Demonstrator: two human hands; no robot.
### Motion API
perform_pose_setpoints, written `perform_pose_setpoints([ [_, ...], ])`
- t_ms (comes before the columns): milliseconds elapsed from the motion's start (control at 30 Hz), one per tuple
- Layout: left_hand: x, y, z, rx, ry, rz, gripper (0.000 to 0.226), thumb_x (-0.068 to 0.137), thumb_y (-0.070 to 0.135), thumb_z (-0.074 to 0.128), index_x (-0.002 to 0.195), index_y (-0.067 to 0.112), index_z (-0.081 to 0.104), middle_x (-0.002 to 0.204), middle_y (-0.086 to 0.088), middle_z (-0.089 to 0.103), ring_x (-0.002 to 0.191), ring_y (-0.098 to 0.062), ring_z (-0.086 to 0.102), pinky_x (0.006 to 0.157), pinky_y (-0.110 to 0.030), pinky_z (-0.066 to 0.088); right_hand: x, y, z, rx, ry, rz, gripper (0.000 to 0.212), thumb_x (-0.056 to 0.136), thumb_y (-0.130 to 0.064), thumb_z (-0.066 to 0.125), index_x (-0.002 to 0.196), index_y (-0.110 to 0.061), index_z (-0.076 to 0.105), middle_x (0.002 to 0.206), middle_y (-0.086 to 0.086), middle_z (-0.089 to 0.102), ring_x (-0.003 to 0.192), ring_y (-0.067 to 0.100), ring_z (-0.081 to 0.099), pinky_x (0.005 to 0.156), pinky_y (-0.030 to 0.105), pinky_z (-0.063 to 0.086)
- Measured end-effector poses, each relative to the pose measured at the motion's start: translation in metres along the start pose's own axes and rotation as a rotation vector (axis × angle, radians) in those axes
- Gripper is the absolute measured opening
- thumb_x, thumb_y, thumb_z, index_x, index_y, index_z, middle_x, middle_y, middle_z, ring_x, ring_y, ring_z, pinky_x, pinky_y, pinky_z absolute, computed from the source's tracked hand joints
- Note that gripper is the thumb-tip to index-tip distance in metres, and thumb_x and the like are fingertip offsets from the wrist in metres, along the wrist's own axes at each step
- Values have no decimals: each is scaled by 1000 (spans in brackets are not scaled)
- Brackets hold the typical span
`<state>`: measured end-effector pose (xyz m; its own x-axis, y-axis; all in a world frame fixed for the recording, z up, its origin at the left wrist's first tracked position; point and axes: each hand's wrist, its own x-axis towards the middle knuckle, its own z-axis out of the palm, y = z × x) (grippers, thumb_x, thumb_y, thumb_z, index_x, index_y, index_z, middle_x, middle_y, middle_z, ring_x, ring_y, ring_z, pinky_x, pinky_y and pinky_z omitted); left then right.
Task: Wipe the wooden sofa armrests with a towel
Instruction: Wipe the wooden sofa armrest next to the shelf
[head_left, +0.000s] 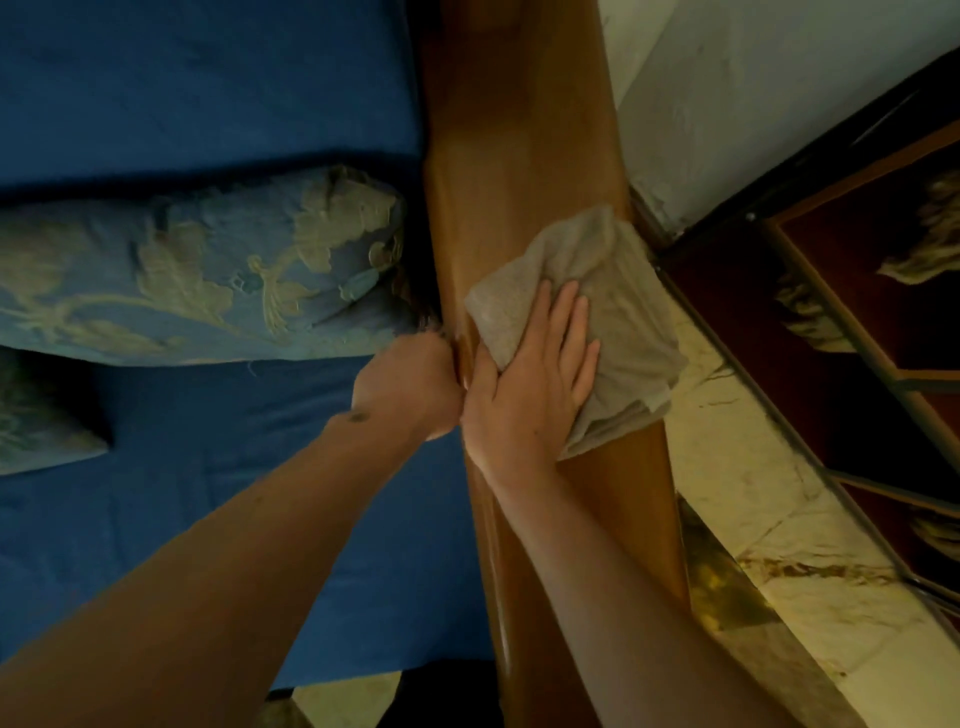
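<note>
A glossy brown wooden armrest (519, 156) runs from the top to the bottom of the head view. A beige towel (613, 291) is draped across its middle and hangs over its right side. My right hand (535, 384) lies flat on the towel, fingers spread, pressing it onto the wood. My left hand (410, 389) is curled into a fist against the armrest's left edge, beside the right hand; its fingers are hidden and I cannot see anything in it.
A blue sofa seat (208, 467) lies to the left, with a blue floral cushion (208, 270) touching the armrest and a second cushion (41, 421) at the far left. A marble floor (779, 519), pale wall (753, 78) and dark red cabinet (883, 312) are to the right.
</note>
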<state>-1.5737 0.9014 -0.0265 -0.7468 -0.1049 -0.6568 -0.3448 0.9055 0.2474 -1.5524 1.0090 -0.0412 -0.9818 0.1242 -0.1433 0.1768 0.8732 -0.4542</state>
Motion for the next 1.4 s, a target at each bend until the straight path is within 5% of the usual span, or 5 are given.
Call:
perform_pose_setpoints([
  [200, -20, 12, 3, -172, -32, -70, 66, 51, 52, 93, 95, 26, 52, 98, 4, 63, 90, -22, 65, 77, -47, 57, 101, -10, -6, -157, -105, -276, 74, 101, -49, 31, 166, -18, 14, 175, 7, 9, 162, 22, 4, 128, 43, -3],
  [633, -18, 29, -10, 2, 46, 34, 144, 62, 41, 93, 153, 42, -19, 149, -13, 35, 129, -33, 49, 101, -55, 49, 226, -55, -9, -272, -368, -443, 73, 105, -50, 36, 167, -28, 4, 176, 0, -2, 161, 20, -6, 126, 42, -6],
  [1000, -65, 9, 49, -352, 379, -101, 98, 79, 56, 76, 155, 24, 21, 143, -6, 45, 125, -28, 53, 87, -44, 54, 159, 13, -36, -305, -441, -689, 71, 105, -55, 28, 166, -30, 5, 176, -5, -1, 161, 15, -3, 127, 40, -6],
  [1200, -127, 21, 105, -785, 468, -213, 57, 97, 51, 56, 146, 25, 40, 111, 16, 57, 91, 10, 58, 68, -17, 44, 52, 86, -56, -365, -469, -755, 75, 104, -54, 33, 167, -26, 5, 176, 0, -2, 161, 19, -4, 128, 45, -4],
  [1400, -172, 24, 142, -876, 486, -309, 40, 103, 47, 41, 134, 24, 54, 115, 6, 64, 102, -11, 65, 84, -34, 54, -85, 158, -68, -340, -421, -770, 76, 101, -51, 38, 167, -24, 12, 175, 2, 9, 162, 23, 6, 129, 45, 0],
])
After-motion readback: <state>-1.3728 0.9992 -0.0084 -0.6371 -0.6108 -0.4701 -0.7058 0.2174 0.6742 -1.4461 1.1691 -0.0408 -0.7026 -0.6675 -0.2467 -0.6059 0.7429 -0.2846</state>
